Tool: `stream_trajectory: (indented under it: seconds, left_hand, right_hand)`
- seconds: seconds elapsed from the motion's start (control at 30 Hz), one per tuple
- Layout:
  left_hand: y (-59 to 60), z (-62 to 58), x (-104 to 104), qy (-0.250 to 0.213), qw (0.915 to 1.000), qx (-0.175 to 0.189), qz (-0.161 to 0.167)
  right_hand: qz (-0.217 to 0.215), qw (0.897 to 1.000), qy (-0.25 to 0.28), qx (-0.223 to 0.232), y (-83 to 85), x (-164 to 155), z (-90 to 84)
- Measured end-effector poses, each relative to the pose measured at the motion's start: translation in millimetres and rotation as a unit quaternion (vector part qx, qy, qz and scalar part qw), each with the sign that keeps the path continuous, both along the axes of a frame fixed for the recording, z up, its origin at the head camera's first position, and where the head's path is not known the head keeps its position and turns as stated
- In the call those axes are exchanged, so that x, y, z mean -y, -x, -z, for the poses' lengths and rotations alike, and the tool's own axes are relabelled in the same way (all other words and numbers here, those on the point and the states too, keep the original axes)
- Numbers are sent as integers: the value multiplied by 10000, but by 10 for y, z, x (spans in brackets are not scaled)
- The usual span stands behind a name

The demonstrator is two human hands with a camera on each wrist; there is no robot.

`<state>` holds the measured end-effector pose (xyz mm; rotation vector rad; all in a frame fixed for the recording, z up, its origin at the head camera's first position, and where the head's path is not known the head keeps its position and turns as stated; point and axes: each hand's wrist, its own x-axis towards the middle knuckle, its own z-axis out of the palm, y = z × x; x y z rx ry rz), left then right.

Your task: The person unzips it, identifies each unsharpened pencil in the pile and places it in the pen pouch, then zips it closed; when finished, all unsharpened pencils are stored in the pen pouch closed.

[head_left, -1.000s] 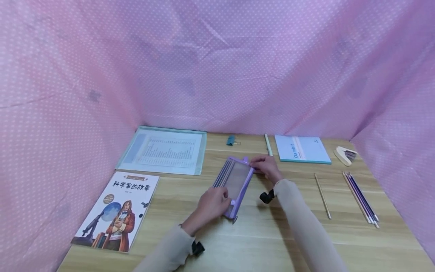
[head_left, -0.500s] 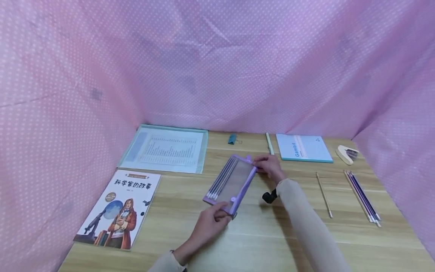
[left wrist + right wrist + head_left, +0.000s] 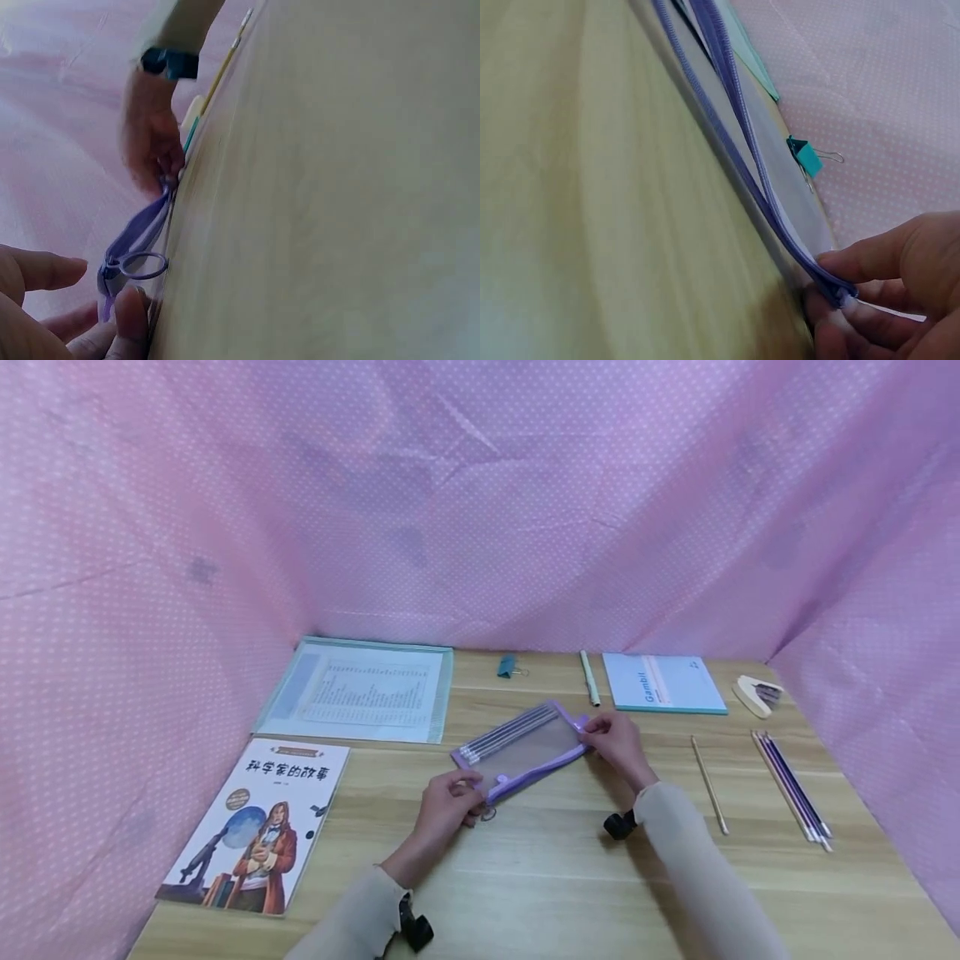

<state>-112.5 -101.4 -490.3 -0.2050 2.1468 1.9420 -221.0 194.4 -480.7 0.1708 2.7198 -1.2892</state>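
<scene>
Pink dotted cloth walls off a wooden desk (image 3: 570,877) on three sides. Purple mesh pencil pouch (image 3: 522,746) lies flat mid-desk, several pencils visible inside along its far edge. Left hand (image 3: 446,802) pinches the pouch's 7 o'clock end right at the zipper ring (image 3: 142,265); right hand (image 3: 617,741) pinches the 3 o'clock corner, fingertips closed on the zipper tape. Looks like the zip step: pouch stretched taut between both hands. Next move likely needs the right hand to anchor while the left draws the slider along the tape; which way it must run I can't tell. At 12 o'clock: binder clip (image 3: 507,667), pen (image 3: 589,678), blue notebook (image 3: 663,683). Loose pencils (image 3: 791,783) at 3, storybook (image 3: 258,822) at 9.
</scene>
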Motion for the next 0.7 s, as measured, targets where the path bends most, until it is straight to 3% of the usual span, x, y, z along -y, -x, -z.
stream_trajectory:
  seconds: [0.23, 0.37, 0.43, 0.53, 0.6, 0.7]
  left_hand:
    - [275, -1, -38, 713, 9972, -179, -150]
    - [372, 20, -54, 802, 9964, -265, -124]
    - [392, 25, -56, 751, 9969, -219, -91]
    - [409, 21, -59, 648, 9977, -199, -85]
    - [420, 11, -67, 585, 9980, -195, -114]
    - [439, -2, -90, 480, 9985, -243, -91]
  right_hand:
    - [-71, 9994, -350, 44, -100, -90, 6]
    - [-161, 9918, -1185, -461, -257, -22, -60]
    - [-395, 9874, -1327, -766, -392, 103, -126]
    - [-1289, 9870, -701, -658, -630, 387, -217]
    - [-1967, 9800, -119, -281, -761, 586, -231]
    - [-2568, 9653, 398, 272, -881, 823, -190]
